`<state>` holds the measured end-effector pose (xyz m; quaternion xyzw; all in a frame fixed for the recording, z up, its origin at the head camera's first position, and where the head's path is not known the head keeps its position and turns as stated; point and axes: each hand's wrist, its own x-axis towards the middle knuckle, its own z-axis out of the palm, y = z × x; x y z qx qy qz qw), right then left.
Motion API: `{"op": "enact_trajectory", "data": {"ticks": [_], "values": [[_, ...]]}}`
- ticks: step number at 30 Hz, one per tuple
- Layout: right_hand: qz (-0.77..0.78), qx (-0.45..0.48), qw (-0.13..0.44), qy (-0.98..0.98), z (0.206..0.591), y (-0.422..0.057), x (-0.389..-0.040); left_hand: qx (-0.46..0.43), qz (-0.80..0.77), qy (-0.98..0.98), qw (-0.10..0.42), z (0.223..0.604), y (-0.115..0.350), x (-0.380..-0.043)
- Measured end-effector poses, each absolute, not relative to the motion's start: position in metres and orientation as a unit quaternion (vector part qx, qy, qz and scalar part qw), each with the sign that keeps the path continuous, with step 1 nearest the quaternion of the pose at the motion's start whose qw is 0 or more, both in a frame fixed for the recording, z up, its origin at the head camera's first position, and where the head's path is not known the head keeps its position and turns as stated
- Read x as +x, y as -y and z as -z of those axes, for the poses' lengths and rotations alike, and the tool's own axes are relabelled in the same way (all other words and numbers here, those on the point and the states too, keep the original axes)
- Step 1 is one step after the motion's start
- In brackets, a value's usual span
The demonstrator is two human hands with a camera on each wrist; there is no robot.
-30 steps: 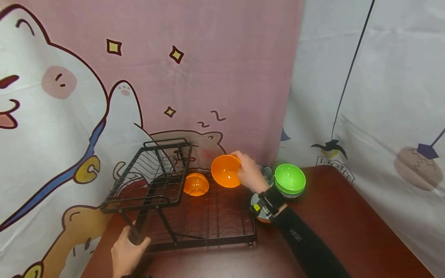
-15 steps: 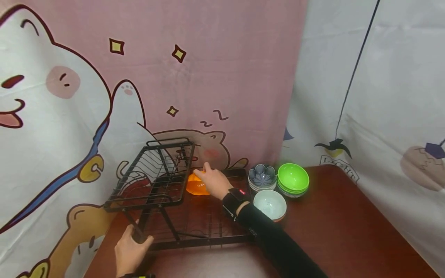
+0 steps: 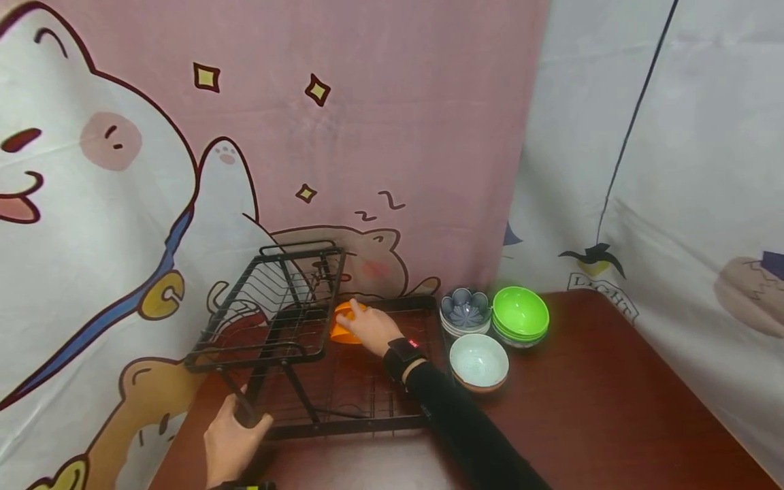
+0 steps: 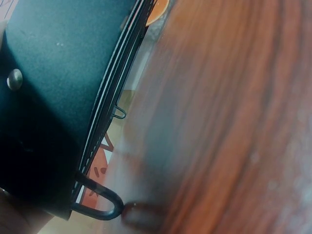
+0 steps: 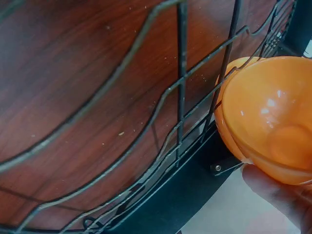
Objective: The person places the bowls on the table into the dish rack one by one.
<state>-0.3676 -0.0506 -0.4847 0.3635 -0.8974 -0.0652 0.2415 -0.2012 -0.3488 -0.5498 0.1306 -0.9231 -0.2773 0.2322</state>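
Observation:
My left hand (image 3: 231, 441) grips the front left part of a black two-tier dish rack (image 3: 349, 427). In the left wrist view the rack's dark metal side panel (image 4: 63, 68) stands close up, with a bit of the hand at the lower left corner. My right hand (image 3: 371, 328) holds an orange bowl (image 3: 340, 328) at the back of the lower tier, beside the upper tier's edge. Two orange bowls (image 5: 263, 107) sit one against the other on the wires in the right wrist view, a thumb at the rim. The fingers' far side is hidden.
Right of the rack stand a stack of flower-shaped grey-blue bowls (image 3: 464, 312), a stack with bright green bowls (image 3: 520, 313) and a pale bowl (image 3: 479, 361) with a brown outside. A printed cloth backdrop (image 3: 429, 150) hangs behind the reddish-brown table (image 3: 612, 401).
My right hand has carried an orange bowl left and down to the other orange bowl in the rack. The pale bowl has come into full view. My left hand keeps its grip.

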Motion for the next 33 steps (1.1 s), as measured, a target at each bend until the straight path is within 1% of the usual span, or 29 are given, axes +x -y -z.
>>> {"op": "enact_trajectory", "data": {"ticks": [4, 9, 13, 17, 21, 26, 31, 33], "values": [[0.06, 0.372, 0.233, 0.896, 0.486, 0.056, -0.371, 0.133, 0.273, 0.924, 0.23, 0.548, 0.349, -0.201], [0.081, 0.372, 0.238, 0.893, 0.488, 0.06, -0.373, 0.133, 0.271, 0.926, 0.226, 0.545, 0.35, -0.202], [0.066, 0.368, 0.212, 0.903, 0.49, 0.064, -0.374, 0.135, 0.267, 0.928, 0.223, 0.547, 0.351, -0.202], [0.028, 0.35, 0.175, 0.92, 0.493, 0.066, -0.375, 0.132, 0.268, 0.925, 0.233, 0.55, 0.351, -0.202], [0.013, 0.33, 0.158, 0.931, 0.496, 0.064, -0.376, 0.125, 0.272, 0.924, 0.237, 0.55, 0.348, -0.201], [-0.009, 0.328, 0.172, 0.929, 0.495, 0.06, -0.376, 0.122, 0.276, 0.923, 0.239, 0.545, 0.349, -0.201], [-0.001, 0.335, 0.2, 0.921, 0.492, 0.055, -0.374, 0.121, 0.275, 0.928, 0.219, 0.546, 0.351, -0.202], [0.005, 0.331, 0.203, 0.922, 0.49, 0.054, -0.372, 0.121, 0.276, 0.929, 0.215, 0.547, 0.35, -0.202]]}}
